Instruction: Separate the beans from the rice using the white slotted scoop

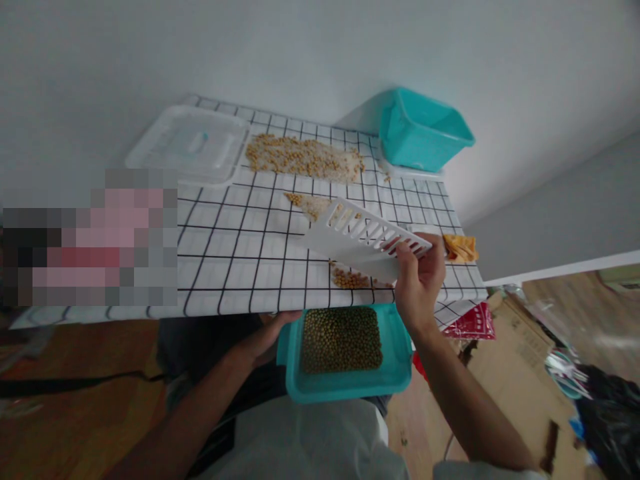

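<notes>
My right hand (421,283) pinches a white slotted plastic panel (345,247) by its right end, thumb on the slots. The panel slants over the checked tablecloth (225,260), with a small heap of tan beans (350,277) in front of its lower edge and another patch of beans (310,205) behind it. Below the table's front edge, my left hand (270,337) grips the left side of a teal bin (345,393). A layer of beans (343,340) covers the bin's bottom. The left fingertips are partly hidden by the bin and the cloth edge.
A wide band of beans (305,158) lies at the back, near the wall. A clear plastic lid (200,143) is at back left, a second teal bin (425,130) at back right. An orange cloth (460,248) lies on the right edge. Pixelation covers the far left.
</notes>
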### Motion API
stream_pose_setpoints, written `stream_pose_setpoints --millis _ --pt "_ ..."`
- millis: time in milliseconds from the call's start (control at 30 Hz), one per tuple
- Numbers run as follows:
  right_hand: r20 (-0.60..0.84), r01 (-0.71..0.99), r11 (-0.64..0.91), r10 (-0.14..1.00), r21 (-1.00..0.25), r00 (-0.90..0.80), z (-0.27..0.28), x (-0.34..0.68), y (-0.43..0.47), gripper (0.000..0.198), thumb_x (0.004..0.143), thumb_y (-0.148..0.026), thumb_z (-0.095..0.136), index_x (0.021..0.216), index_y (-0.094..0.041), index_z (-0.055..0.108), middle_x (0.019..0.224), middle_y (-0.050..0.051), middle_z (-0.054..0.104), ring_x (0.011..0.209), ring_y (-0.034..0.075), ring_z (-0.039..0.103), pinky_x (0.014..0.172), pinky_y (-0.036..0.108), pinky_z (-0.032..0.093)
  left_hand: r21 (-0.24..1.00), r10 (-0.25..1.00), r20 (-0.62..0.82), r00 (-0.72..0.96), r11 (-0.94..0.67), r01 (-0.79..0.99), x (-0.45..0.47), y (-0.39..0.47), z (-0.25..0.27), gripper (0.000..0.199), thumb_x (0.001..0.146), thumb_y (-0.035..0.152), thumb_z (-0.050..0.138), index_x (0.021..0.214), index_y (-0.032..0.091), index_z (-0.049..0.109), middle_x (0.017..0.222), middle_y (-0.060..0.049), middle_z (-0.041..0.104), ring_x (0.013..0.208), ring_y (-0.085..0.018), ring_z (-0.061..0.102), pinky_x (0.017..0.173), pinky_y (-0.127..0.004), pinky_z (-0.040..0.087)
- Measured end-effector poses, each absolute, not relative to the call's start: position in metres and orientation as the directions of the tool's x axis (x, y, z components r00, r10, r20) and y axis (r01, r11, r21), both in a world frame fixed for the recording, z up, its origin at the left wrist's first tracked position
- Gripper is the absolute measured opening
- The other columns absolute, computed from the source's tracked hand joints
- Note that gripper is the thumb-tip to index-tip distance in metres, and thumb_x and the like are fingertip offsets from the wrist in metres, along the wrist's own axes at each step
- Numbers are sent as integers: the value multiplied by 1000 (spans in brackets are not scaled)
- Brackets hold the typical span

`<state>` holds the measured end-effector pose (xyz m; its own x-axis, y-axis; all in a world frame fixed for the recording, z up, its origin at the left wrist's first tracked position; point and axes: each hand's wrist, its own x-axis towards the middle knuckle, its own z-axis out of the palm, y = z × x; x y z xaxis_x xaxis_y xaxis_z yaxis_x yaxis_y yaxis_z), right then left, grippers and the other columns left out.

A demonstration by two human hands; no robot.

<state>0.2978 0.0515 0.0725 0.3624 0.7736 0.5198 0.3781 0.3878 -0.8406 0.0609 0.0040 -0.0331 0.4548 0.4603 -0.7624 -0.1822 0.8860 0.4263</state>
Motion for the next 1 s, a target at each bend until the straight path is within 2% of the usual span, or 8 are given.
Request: stream_pose_setpoints --millis 167,367,500,600,767,1000 --pt "482 337 359 760 -870 436 72 287 30 5 93 -25 56 94 -23 52 80 -2 59 71 13 58 66 28 47 408 448 -780 437 893 -189 63 6 -35 38 84 39 61 109 12 71 102 -14 81 103 -33 73 89 -42 58" --pt "503 294 415 612 -861 610 84 314 29 5 94 -26 54 98 -25 51 89 -1 54 82 14 58 81 34 50 390 453 -765 457 892 -230 72 9 -39 42 85 32 60 120 11 67 101 -14 81 97 -33 76 87 -43 59" --pt "529 349 399 584 -848 616 86 343 33 10 95 -32 54 102 -27 50 94 0 55 86 17 59 83 36 51 418 487 -742 461 873 -251 77 8 -46 49 81 34 66 125 12 64 103 -13 81 99 -34 75 89 -44 58" --pt "544 393 379 630 -838 554 78 353 35 14 94 -35 57 104 -27 51 94 1 57 85 17 58 85 37 50 412 482 -729 486 876 -251 78 9 -49 54 80 37 69 128 13 63 109 -14 79 104 -35 73 94 -45 56" --pt "448 337 331 813 -881 372 67 346 44 12 95 -35 58 98 -24 54 90 0 60 84 15 58 83 34 48 421 487 -736 470 873 -245 80 12 -43 54 82 37 66 131 13 61 113 -13 78 107 -34 72 95 -44 55" --pt "441 350 360 878 -865 187 71 328 52 7 96 -31 58 97 -24 56 85 -2 60 75 12 56 67 26 46 409 455 -744 489 889 -205 78 10 -43 49 86 35 59 130 12 61 106 -14 80 101 -34 74 91 -46 57"
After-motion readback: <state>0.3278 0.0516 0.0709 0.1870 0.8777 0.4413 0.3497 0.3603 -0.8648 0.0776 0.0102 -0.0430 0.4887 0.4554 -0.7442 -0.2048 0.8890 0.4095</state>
